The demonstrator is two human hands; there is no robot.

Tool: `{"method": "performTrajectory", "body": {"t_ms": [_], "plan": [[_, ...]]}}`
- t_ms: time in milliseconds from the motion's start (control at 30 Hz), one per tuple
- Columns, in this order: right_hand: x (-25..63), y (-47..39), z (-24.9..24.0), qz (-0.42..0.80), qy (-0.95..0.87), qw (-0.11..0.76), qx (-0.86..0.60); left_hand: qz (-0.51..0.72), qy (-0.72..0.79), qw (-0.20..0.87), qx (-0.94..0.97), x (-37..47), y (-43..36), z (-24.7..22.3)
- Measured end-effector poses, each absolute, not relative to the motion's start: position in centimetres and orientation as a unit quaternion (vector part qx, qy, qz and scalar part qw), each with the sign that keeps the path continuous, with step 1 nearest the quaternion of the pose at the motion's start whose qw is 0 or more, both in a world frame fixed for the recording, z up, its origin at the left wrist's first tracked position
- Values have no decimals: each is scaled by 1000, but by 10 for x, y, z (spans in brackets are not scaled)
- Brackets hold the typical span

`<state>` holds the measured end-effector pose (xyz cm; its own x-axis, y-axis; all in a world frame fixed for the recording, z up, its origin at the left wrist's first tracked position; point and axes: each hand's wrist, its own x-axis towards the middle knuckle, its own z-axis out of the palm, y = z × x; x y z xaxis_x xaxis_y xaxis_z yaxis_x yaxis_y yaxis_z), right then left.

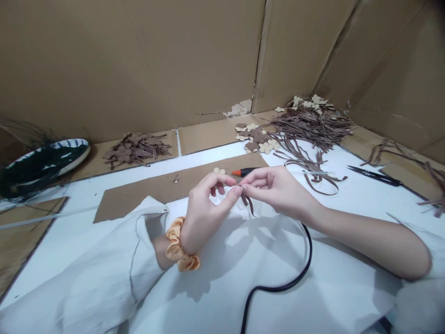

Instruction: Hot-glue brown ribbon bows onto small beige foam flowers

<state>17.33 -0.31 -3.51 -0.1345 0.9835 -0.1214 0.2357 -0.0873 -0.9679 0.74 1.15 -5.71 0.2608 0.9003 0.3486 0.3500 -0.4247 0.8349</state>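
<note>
My left hand, with an orange scrunchie at its wrist, meets my right hand in the middle of the view. Both are closed in a pinch, fingertips almost touching, around a thin brown strip whose loose ends hang below. The pinched part is hidden by the fingers. Just behind my right hand lies what looks like a glue gun with an orange tip, and a translucent stick shows on the hand's far side. Small cream flower pieces rest beyond my left fingers.
Brown strips and flower pieces pile at the back right, near black tweezers. More brown flowers lie back left, beside a dark-filled plate. A black cord crosses the white table; cardboard walls stand behind.
</note>
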Motion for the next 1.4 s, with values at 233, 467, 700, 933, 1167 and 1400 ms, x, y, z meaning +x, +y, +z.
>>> {"method": "performTrajectory", "body": {"t_ms": [233, 467, 700, 933, 1167, 1400], "plan": [[172, -6, -32, 507, -563, 365, -542, 437, 425, 310, 730, 7, 12, -58], [174, -6, -35, 518, -561, 366, -532, 445, 416, 312, 729, 7, 13, -58], [173, -6, -32, 517, -557, 358, -543, 446, 433, 327, 712, 8, 12, -55], [175, -4, -35, 526, -566, 350, -530, 432, 438, 425, 664, 9, 10, -54], [175, -4, -35, 538, -574, 356, -504, 438, 458, 417, 652, 9, 8, -50], [174, -1, -38, 543, -566, 349, -513, 438, 456, 456, 626, 7, 13, -53]]}}
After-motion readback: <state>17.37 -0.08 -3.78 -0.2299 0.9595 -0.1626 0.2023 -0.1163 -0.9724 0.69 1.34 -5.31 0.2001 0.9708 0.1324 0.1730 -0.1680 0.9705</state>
